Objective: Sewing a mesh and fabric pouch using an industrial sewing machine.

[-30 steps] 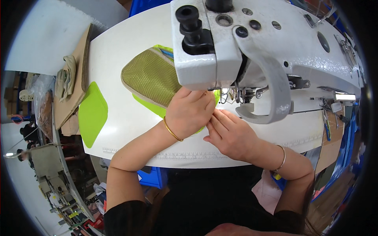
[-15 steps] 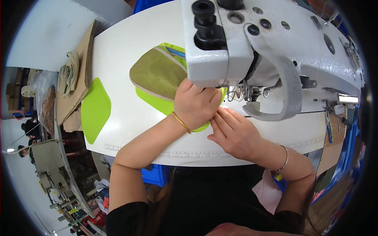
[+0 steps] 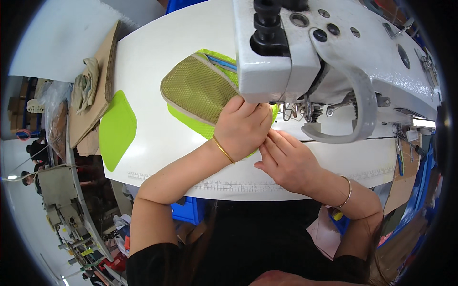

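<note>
A lime-green fabric panel (image 3: 191, 125) with a tan mesh pocket (image 3: 195, 88) on top lies on the white table, its right end under the sewing machine head (image 3: 265, 78). A blue strip (image 3: 222, 63) runs along the pocket's far edge. My left hand (image 3: 243, 121), with a gold bangle at the wrist, has curled fingers gripping the panel's right part close to the needle area. My right hand (image 3: 291, 162) is just right of it, fingers stretched out and thumb apart, fingertips against the panel's edge beside my left fingers. The needle and the fingertips' contact are partly hidden.
Another lime-green panel (image 3: 118, 131) lies at the table's left edge, beside a cardboard sheet (image 3: 98, 90) with folded tan cloth (image 3: 86, 83). A printed ruler scale (image 3: 229, 186) follows the near edge. Small tools (image 3: 400, 159) lie at the far right.
The view has shifted slightly, so the machine head appears farther right. My hands and the panel have moved slightly rightward in the picture; their grip looks the same.
</note>
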Motion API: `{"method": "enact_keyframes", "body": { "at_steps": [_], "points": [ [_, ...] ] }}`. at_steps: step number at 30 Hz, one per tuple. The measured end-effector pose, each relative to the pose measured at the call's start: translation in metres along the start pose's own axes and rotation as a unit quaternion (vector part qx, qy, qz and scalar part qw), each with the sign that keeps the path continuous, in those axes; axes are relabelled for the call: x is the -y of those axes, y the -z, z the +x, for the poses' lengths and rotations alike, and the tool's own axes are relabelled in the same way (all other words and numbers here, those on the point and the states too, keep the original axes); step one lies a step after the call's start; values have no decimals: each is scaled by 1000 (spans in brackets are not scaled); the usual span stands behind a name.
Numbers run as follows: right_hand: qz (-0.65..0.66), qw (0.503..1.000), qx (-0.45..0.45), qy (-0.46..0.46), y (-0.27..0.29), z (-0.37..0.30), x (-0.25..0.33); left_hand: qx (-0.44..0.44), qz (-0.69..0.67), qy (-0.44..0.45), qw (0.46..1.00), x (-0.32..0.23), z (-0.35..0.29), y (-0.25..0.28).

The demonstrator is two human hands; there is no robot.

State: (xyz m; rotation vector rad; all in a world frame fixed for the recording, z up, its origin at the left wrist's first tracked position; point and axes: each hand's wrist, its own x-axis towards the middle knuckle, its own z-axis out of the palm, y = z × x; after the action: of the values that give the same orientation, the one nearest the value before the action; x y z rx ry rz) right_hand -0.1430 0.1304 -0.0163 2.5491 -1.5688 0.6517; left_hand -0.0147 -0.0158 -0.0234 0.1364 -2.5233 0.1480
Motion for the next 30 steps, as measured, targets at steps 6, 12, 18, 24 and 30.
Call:
{"method": "enact_keyframes", "body": {
  "at_steps": [6, 12, 18, 24, 30],
  "points": [
    [-12, 1000, 0, 3, 2, 0, -1, 50, 15, 8, 999, -2, 0, 2],
    [6, 1000, 8, -19, 2, -3, -1, 33, 43, 26, 998, -12, 4, 3],
    [-12, 997, 70, -32, 8, -1, 22, 119, -105, 105, 982, -2, 15, 35],
    [-34, 996, 56, -58, 13, -11, 26, 251, -22, 35, 967, 38, 37, 48],
    [40, 992, 4, -121, 3, -7, 19, 347, -158, 135, 914, 57, 38, 39]
  ]
}}
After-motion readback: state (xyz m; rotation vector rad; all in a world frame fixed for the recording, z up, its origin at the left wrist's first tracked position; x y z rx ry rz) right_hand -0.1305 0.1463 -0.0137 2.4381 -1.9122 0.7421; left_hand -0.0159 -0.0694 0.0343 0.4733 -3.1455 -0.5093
